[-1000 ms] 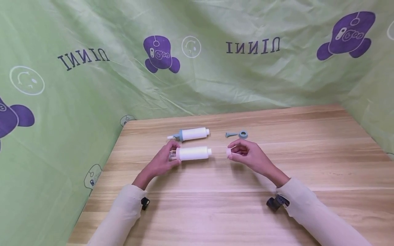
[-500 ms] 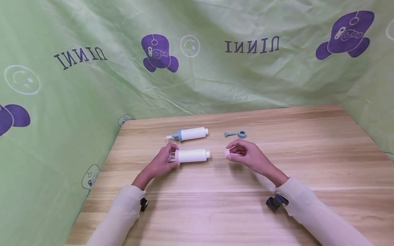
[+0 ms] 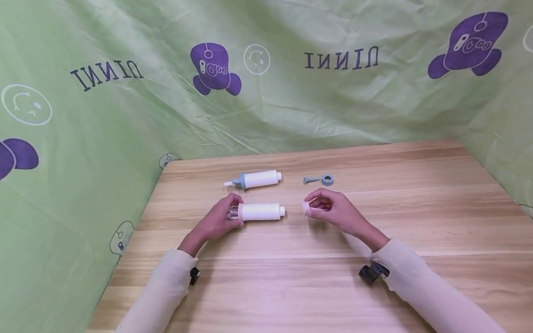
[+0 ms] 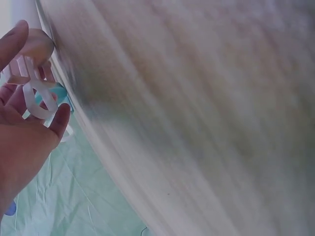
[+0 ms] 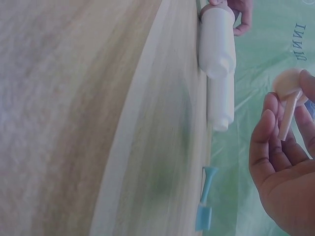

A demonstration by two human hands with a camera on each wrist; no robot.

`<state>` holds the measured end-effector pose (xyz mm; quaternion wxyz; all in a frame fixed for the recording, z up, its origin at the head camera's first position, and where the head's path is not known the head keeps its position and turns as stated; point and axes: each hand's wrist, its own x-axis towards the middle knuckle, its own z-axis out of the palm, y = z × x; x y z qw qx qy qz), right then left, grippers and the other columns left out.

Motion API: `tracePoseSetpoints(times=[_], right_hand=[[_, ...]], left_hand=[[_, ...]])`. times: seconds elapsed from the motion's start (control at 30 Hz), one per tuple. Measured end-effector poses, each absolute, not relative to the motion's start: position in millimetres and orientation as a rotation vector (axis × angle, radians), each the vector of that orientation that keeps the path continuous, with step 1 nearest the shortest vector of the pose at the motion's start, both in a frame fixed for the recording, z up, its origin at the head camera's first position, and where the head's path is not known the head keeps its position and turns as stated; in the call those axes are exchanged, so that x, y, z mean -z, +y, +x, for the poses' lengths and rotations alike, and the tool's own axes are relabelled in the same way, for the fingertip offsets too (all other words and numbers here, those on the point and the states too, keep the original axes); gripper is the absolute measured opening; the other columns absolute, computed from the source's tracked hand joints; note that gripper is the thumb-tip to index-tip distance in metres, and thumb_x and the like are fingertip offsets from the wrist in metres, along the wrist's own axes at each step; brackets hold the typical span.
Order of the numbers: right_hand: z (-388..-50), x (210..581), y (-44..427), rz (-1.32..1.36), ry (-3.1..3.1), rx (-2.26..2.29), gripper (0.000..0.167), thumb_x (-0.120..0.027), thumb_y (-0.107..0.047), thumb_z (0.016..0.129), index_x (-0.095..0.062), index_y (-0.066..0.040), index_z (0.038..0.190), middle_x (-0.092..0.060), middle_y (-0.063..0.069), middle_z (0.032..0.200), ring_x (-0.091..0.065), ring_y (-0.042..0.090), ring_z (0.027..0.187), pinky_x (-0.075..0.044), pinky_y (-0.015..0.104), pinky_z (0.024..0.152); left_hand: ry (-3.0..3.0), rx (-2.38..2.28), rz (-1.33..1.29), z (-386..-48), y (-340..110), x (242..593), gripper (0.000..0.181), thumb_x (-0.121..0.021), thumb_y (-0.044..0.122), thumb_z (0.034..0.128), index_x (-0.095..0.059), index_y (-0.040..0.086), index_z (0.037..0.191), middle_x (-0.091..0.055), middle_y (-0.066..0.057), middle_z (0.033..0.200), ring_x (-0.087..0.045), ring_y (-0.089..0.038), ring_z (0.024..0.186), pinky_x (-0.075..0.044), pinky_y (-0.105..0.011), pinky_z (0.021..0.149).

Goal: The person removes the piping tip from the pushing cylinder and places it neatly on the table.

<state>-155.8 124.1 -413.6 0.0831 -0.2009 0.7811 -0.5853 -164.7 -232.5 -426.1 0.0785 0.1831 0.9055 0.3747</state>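
Observation:
In the head view my left hand [image 3: 217, 217] grips the pink collar [image 3: 240, 212] of a white bottle-like cylinder [image 3: 261, 212], thumb and fingers on opposite sides. Pale looped prongs [image 4: 39, 96] extend from that collar inside the hand. The cylinder lies sideways, its narrow neck pointing right. A short gap away, my right hand [image 3: 333, 210] pinches a small pink round cap [image 3: 306, 207] between thumb and fingers. A thin stem [image 5: 289, 115] sticks out of the cap in the right wrist view. The fingers partly hide the cap.
Behind lies a second white cylinder [image 3: 261, 178] with a blue-grey collar [image 3: 242, 181] and pronged end. To its right are a blue-grey ring [image 3: 327, 179] and a small blue-grey stem piece [image 3: 311, 180]. The wooden table [image 3: 266, 286] ends at a green curtain [image 3: 283, 111].
The white cylinder has dropped slightly at its neck end, still in my left hand. My right hand keeps its pinch on the pink cap, almost unmoved. The head view has shifted a little.

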Motion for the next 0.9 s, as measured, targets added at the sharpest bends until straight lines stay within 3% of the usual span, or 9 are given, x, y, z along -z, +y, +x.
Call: tracePoseSetpoints(times=[0.27,0.53,0.9], right_hand=[[-155.1,412.8,121.1,-0.619,2.329,1.725,0.030,-0.077,-0.012,0.089,-0.066,-0.002,0.114,-0.070,0.009,0.099,-0.067,0.022,0.089,-0.055,0.029,0.075],[-154.6,412.8,121.0,-0.614,2.327,1.727,0.030,-0.077,-0.012,0.090,-0.065,0.000,0.115,-0.070,0.009,0.097,-0.067,0.021,0.089,-0.054,0.028,0.075],[-150.1,408.8,122.8,-0.603,2.329,1.743,0.029,-0.077,-0.012,0.089,-0.066,-0.002,0.114,-0.072,0.008,0.095,-0.069,0.020,0.089,-0.056,0.029,0.076]], left_hand=[[2.675,-1.122,0.534,-163.9,-232.9,422.7,0.062,-0.082,-0.005,0.0778,-0.047,0.003,0.129,-0.053,-0.020,0.128,-0.057,-0.033,0.114,-0.048,-0.048,0.096],[2.808,-0.990,0.676,-157.4,-231.2,411.3,0.073,-0.085,0.005,0.0780,-0.047,0.005,0.140,-0.048,-0.017,0.141,-0.035,-0.038,0.136,-0.027,-0.055,0.112],[2.904,-1.028,0.755,-144.8,-209.1,392.3,0.064,-0.084,0.010,0.0819,-0.052,0.006,0.137,-0.052,-0.012,0.137,-0.040,-0.031,0.133,-0.033,-0.049,0.110]])
